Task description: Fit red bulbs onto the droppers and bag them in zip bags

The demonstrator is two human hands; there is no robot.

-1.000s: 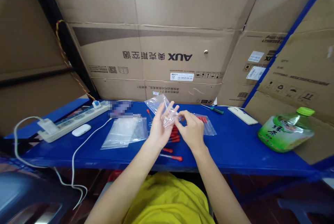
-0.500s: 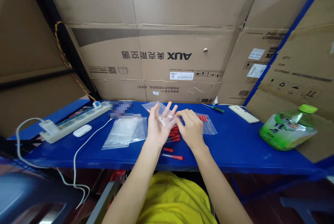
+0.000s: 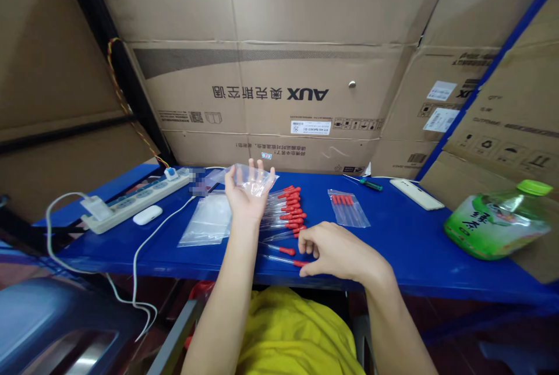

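My left hand (image 3: 248,195) is raised palm up above the table, holding a clear plastic bag (image 3: 257,180) across its fingers. Low on the right, my right hand (image 3: 334,253) has its thumb and curled fingers apart around the red bulb of the nearest dropper (image 3: 279,259); firm contact cannot be made out. A second dropper (image 3: 286,251) lies just behind that one. Farther back is a pile of clear droppers with red bulbs (image 3: 292,209), their tips partly hidden by my left hand. Flat clear bags (image 3: 203,220) lie left of my left wrist.
A filled bag of red-bulbed droppers (image 3: 349,209) lies right of the pile. Behind it are a screwdriver (image 3: 369,184) and a pale phone (image 3: 417,194). A green tea bottle (image 3: 493,223) stands far right. A power strip (image 3: 140,200), white case (image 3: 147,215) and cables occupy the left.
My right hand has left the bag and moved down and toward me to the nearest dropper. My left hand has shifted slightly left, keeping the bag. The view has turned slightly.
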